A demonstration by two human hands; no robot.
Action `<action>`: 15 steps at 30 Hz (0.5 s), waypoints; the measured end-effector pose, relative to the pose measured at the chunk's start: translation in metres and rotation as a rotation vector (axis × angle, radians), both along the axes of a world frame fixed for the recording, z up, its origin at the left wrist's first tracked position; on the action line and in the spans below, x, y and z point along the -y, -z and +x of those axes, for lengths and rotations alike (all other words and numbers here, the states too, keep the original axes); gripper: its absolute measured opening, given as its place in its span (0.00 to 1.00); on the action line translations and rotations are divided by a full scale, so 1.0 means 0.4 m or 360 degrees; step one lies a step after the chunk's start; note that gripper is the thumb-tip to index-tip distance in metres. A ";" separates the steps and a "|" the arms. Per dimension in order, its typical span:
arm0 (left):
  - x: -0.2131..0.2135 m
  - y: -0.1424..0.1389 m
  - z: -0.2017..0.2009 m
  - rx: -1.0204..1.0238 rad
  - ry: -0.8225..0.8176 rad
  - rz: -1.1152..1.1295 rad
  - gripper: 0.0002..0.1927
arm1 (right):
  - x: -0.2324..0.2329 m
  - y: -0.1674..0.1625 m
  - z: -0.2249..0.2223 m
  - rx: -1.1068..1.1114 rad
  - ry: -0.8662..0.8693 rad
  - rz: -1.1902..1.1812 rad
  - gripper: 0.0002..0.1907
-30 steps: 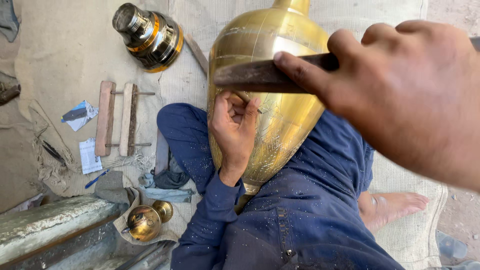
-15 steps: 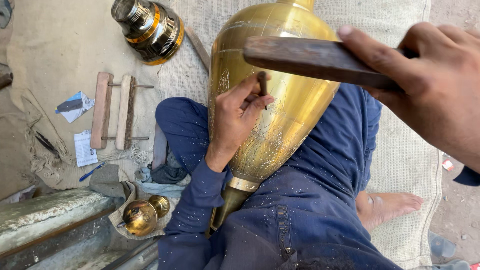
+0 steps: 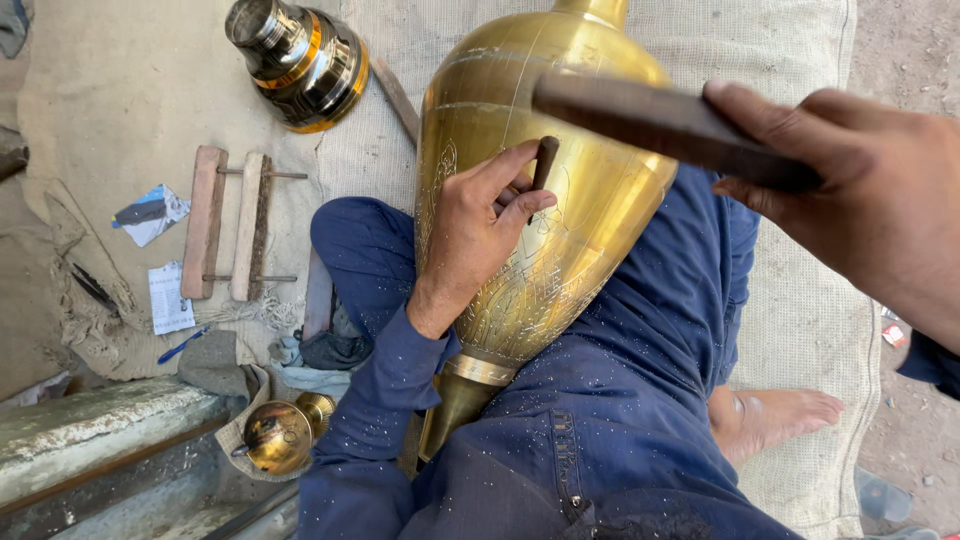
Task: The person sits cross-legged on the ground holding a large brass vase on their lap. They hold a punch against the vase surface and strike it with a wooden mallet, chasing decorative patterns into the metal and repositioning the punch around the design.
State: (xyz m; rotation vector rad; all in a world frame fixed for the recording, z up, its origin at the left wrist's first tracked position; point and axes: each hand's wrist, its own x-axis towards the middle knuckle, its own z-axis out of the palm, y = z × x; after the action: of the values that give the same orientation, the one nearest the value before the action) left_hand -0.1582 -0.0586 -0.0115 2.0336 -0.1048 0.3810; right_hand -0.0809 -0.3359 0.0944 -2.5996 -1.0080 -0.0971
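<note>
A person sits cross-legged on a woven mat [image 3: 780, 300] on the floor, with a large brass vase [image 3: 590, 230] lying tilted across the lap, its neck pointing away and its narrow foot tucked down between the blue-trousered legs. The left hand [image 3: 480, 235] rests on the vase's belly, fingers pinched closed around a short dark chisel [image 3: 545, 160] whose tip meets the metal just beside a patch of fine engraved pattern. The right hand [image 3: 860, 200] is raised above it, wrapped tight around a dark flat-faced hammer [image 3: 660, 120] that hangs over the chisel head without touching it.

The vase looks heavy and rigid, and its polished skin seems slippery; round as it is, I would expect it to roll unless it is cradled as it is now, wedged by the thighs and steadied by the heel of the left hand. The broad belly or the narrow stem near the foot look like the surest places to hold it. The thin engraved wall could probably dent under a stray blow.

To the left on the cloth lie a shiny brass-and-dark collar piece [image 3: 300, 60], a small wooden frame of two slats [image 3: 230, 225], some paper scraps [image 3: 170, 295], and a small round brass knob [image 3: 275, 435] near a stone ledge [image 3: 90, 430].
</note>
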 end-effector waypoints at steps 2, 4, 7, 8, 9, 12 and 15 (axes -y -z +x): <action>0.008 0.002 -0.010 -0.0056 -0.0057 -0.0062 0.25 | -0.003 -0.011 0.001 0.0042 -0.0011 -0.0046 0.40; 0.017 0.006 -0.017 0.0001 -0.0149 -0.0072 0.23 | -0.015 -0.026 0.009 0.0182 -0.0147 -0.0134 0.42; 0.035 0.017 -0.031 0.0016 -0.0261 -0.0160 0.22 | -0.039 -0.057 0.014 0.0522 -0.0158 -0.0618 0.35; 0.041 0.021 -0.034 0.0021 -0.0297 -0.0202 0.22 | -0.046 -0.070 0.015 0.0519 -0.0188 -0.0576 0.36; 0.048 0.026 -0.039 0.0043 -0.0344 -0.0190 0.21 | -0.053 -0.083 0.014 0.0505 -0.0220 -0.0540 0.37; 0.066 0.039 -0.050 0.0111 -0.0457 -0.0234 0.18 | -0.077 -0.115 -0.002 0.0729 -0.0326 -0.0917 0.36; 0.083 0.054 -0.068 0.0160 -0.0499 -0.0404 0.15 | -0.102 -0.138 -0.019 0.0712 -0.0361 -0.0942 0.36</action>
State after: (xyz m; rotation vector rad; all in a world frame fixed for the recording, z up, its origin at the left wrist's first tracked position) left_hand -0.1854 -0.0917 -0.0329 1.7798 0.1949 0.6589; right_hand -0.0884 -0.2950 0.1494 -3.0301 -1.7012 -0.3905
